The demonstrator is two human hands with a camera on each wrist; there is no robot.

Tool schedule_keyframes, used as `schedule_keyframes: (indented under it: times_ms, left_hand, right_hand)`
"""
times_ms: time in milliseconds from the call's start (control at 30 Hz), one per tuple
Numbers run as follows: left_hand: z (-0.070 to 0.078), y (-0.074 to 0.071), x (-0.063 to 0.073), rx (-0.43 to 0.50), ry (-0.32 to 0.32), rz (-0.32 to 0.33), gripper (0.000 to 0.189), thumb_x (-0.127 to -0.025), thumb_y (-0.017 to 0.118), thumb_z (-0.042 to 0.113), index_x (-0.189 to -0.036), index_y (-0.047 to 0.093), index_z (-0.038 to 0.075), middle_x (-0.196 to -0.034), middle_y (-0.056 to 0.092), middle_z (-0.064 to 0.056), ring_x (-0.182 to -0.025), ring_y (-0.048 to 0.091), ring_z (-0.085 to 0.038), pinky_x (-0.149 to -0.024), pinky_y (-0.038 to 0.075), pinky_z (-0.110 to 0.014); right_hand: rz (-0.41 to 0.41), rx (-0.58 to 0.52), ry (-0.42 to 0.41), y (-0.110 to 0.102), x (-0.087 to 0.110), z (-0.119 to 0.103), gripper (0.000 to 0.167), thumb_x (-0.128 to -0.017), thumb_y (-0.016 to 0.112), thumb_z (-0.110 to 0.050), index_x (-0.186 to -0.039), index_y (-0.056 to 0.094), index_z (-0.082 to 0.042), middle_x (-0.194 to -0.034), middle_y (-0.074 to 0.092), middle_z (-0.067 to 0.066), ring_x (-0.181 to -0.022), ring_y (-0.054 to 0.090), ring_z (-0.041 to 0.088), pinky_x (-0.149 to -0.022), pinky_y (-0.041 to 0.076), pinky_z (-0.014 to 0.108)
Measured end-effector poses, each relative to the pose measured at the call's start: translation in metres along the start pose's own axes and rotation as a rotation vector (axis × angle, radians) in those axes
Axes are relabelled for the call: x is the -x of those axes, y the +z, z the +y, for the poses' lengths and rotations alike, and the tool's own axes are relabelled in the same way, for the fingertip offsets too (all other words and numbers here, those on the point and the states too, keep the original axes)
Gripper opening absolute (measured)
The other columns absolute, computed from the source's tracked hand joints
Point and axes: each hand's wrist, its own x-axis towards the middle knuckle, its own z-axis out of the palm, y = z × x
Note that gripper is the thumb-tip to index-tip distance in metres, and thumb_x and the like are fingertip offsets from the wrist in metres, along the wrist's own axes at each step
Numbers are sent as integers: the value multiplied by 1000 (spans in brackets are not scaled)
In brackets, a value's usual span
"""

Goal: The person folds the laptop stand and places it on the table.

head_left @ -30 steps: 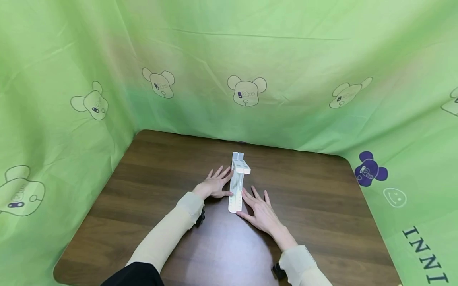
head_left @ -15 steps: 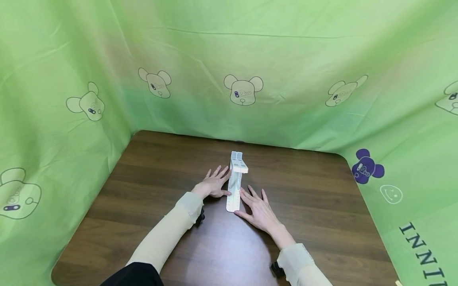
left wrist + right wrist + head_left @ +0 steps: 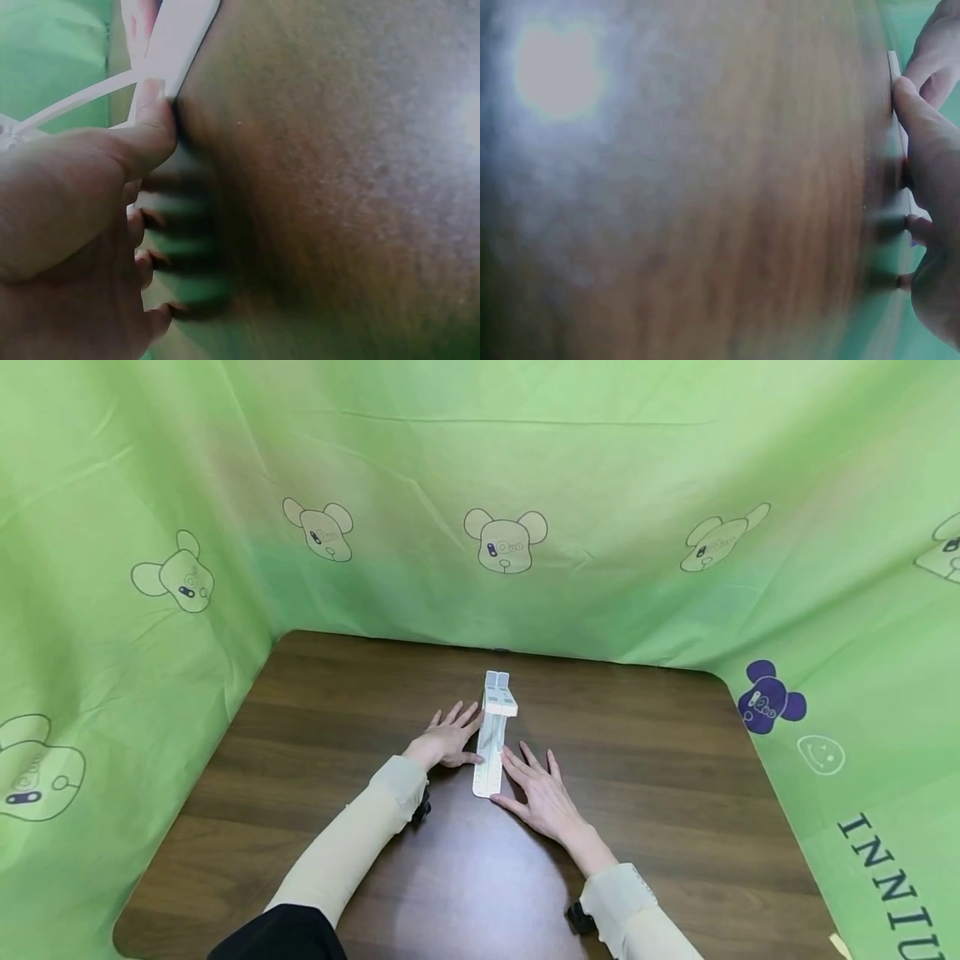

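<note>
A white plastic stand-like piece (image 3: 490, 752) lies lengthwise on the brown table, with a long flat base and a raised ledge near its far end. To its left my left hand (image 3: 447, 745) is spread, thumb and index fingertip right at the side edge. My right hand (image 3: 546, 797) lies along the other side, fingers straight, its thumb at the near right corner. In the left wrist view, the left thumb (image 3: 154, 112) meets the edge of the white base (image 3: 180, 45), and a thin strut slants off it. In the right wrist view, the base shows as a thin strip (image 3: 892, 64).
The wood-grain table (image 3: 337, 693) has rounded corners. A green curtain (image 3: 600, 468) printed with bear faces hangs close around its back and sides. Both forearms in light sleeves (image 3: 348, 839) reach in from the near side, with a dark device (image 3: 580, 918) at the right wrist.
The head view has shifted slightly. Both hands keep the same place against the white piece, and it stays put between them.
</note>
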Motion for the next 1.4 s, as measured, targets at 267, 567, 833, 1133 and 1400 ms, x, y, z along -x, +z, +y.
schedule_keyframes:
  times_ms: [267, 567, 833, 1133, 1400]
  left_hand:
    - [-3, 3, 8, 2, 28, 72, 94, -108, 65, 53, -179, 10, 24, -189, 0, 2, -176, -3, -27, -143, 5, -60]
    - [6, -1, 28, -33, 55, 135, 89, -109, 61, 55, -178, 16, 23, -188, 8, 0, -176, 5, -27, -143, 11, -56]
    - [-18, 8, 22, 202, 152, 175, 86, -110, 62, 53, -176, 24, 14, -187, 13, -14, -175, 8, -35, -142, 10, -62]
    - [-27, -7, 28, 469, 325, 316, 88, -108, 55, 68, -176, 28, 18, -183, 29, -11, -170, 30, -33, -139, 29, -54]
    - [7, -43, 67, 487, 341, 418, 66, -115, 59, 37, -171, 38, 9, -178, 39, -14, -167, 36, -33, -138, 30, -51]
  right_hand:
    - [28, -41, 5, 4, 0, 1, 76, -96, 81, -41, -157, 59, -2, -164, 59, 15, -157, 48, 49, -126, 24, 84]
    - [53, -154, 35, 8, 6, 6, 74, -95, 84, -33, -156, 59, -1, -167, 55, 15, -159, 42, 52, -128, 14, 83]
    - [-22, -252, 52, -1, 0, 10, 72, -100, 78, -36, -159, 55, -1, -168, 51, 20, -160, 38, 54, -129, 12, 82]
    - [-9, -416, 180, -56, -25, 22, 66, -109, 69, -26, -165, 46, 0, -170, 47, 25, -160, 43, 48, -133, 33, 66]
    - [69, -512, 160, -86, -49, 9, 60, -110, 68, -25, -165, 50, -9, -169, 51, 19, -160, 45, 43, -134, 33, 63]
